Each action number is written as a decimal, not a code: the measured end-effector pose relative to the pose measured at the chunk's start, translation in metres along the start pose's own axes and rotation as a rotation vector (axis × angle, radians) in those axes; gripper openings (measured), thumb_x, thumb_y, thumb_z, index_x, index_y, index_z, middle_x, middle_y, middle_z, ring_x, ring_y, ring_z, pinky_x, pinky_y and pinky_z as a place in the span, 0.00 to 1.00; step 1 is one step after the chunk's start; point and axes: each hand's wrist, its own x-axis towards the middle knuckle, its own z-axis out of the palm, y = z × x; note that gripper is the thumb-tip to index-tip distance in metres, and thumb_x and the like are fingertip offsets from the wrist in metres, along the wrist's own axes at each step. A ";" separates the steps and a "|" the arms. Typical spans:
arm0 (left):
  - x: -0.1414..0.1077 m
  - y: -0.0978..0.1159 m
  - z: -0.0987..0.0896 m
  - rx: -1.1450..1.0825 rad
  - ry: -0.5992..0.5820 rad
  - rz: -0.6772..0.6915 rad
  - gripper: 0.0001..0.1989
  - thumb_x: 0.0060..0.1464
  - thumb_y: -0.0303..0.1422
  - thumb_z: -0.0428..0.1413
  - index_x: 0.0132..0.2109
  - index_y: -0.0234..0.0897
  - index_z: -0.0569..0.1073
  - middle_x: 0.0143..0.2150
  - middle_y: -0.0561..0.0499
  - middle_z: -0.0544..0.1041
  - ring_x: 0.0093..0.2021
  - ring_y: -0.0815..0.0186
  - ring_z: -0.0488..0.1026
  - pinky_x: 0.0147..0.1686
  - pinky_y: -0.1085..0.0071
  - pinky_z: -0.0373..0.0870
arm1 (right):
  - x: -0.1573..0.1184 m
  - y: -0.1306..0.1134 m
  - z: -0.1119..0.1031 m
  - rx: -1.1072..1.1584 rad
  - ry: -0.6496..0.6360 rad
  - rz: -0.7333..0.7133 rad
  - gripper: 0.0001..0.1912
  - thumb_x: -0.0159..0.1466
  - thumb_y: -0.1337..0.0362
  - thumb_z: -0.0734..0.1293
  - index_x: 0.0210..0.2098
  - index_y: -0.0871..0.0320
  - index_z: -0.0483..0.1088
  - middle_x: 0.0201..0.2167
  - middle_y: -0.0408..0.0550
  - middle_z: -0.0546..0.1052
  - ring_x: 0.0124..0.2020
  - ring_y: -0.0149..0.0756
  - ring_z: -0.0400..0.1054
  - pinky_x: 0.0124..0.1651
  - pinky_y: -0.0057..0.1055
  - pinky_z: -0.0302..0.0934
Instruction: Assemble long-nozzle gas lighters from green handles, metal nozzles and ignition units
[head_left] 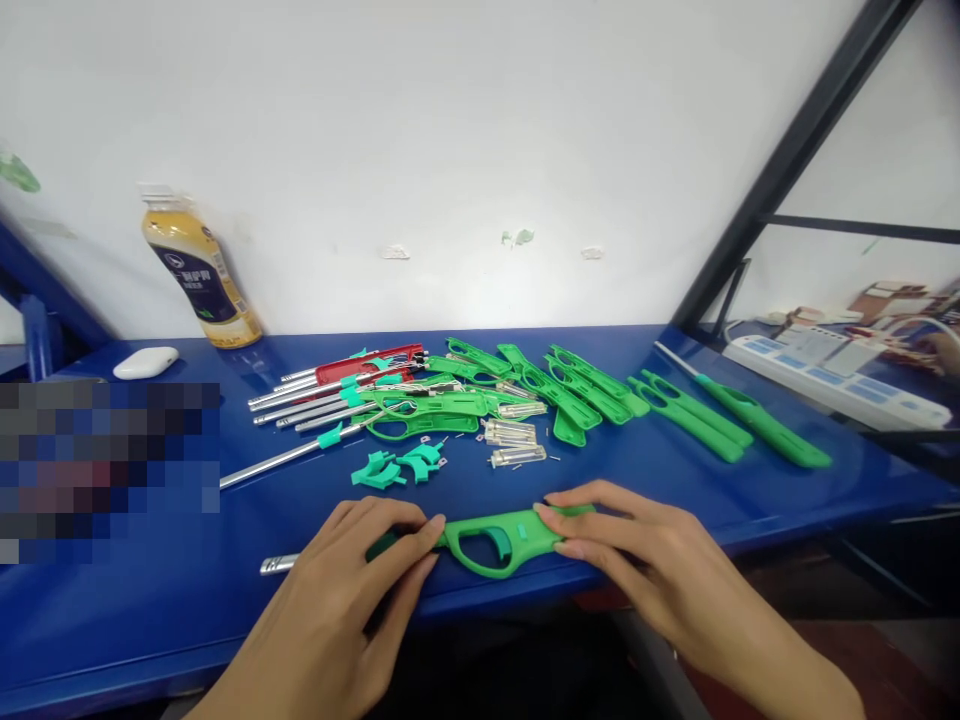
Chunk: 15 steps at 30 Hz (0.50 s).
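A green long-nosed gas lighter (529,535) lies crosswise at the table's front edge, with its teal trigger inside the loop and its silver tube pointing left. My left hand (352,575) pinches the lighter where the handle meets the tube and hides that stretch. Around the handle's right end close the fingers of my right hand (637,545). Beyond my hands are several loose teal triggers (397,465) and clear fuel tanks (514,440). Green handle shells (577,385) are heaped behind them, beside silver lighter tubes (315,400) and a red handle shell (367,365).
At the right lie an assembled green lighter (765,420) and more green shells (694,415). A yellow bottle (199,270) leans on the wall at the back left, near a white case (146,362). A white power strip (840,380) sits beyond the dark frame (787,150).
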 end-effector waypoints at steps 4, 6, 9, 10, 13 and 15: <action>-0.009 -0.005 -0.012 0.197 -0.020 -0.060 0.18 0.73 0.34 0.54 0.66 0.45 0.72 0.56 0.47 0.80 0.53 0.55 0.79 0.54 0.54 0.77 | 0.001 -0.004 0.003 0.023 0.063 0.013 0.17 0.81 0.59 0.60 0.60 0.43 0.79 0.58 0.45 0.82 0.56 0.36 0.81 0.58 0.31 0.75; -0.014 -0.010 -0.019 0.270 -0.006 -0.098 0.16 0.75 0.40 0.52 0.63 0.45 0.74 0.54 0.47 0.80 0.51 0.53 0.80 0.52 0.52 0.76 | 0.001 -0.004 0.004 0.023 0.085 0.010 0.17 0.81 0.59 0.61 0.60 0.43 0.79 0.57 0.45 0.83 0.57 0.37 0.81 0.57 0.30 0.75; -0.014 -0.012 -0.020 0.259 -0.018 -0.072 0.12 0.77 0.39 0.49 0.55 0.45 0.75 0.49 0.50 0.81 0.44 0.58 0.81 0.44 0.60 0.76 | 0.002 -0.003 0.007 0.007 0.078 0.019 0.15 0.80 0.57 0.62 0.57 0.42 0.79 0.56 0.44 0.83 0.59 0.38 0.79 0.55 0.30 0.74; -0.012 -0.012 -0.017 0.246 -0.021 -0.050 0.11 0.78 0.38 0.48 0.53 0.45 0.75 0.47 0.51 0.81 0.42 0.60 0.81 0.42 0.62 0.75 | 0.002 -0.002 0.007 0.008 0.075 0.021 0.13 0.80 0.57 0.63 0.56 0.41 0.79 0.57 0.43 0.83 0.58 0.37 0.79 0.55 0.30 0.74; -0.004 -0.005 -0.003 0.232 -0.006 -0.009 0.12 0.79 0.34 0.45 0.52 0.43 0.73 0.45 0.52 0.81 0.40 0.61 0.80 0.42 0.63 0.76 | 0.002 0.000 0.009 0.046 0.060 0.034 0.11 0.79 0.55 0.65 0.56 0.40 0.78 0.58 0.42 0.81 0.53 0.33 0.81 0.53 0.28 0.73; 0.000 0.001 0.005 0.237 0.004 -0.006 0.12 0.79 0.33 0.45 0.53 0.42 0.73 0.45 0.51 0.81 0.39 0.60 0.80 0.42 0.61 0.75 | 0.002 0.002 0.009 0.076 0.057 0.044 0.11 0.78 0.55 0.67 0.56 0.40 0.79 0.55 0.42 0.81 0.51 0.32 0.80 0.53 0.27 0.72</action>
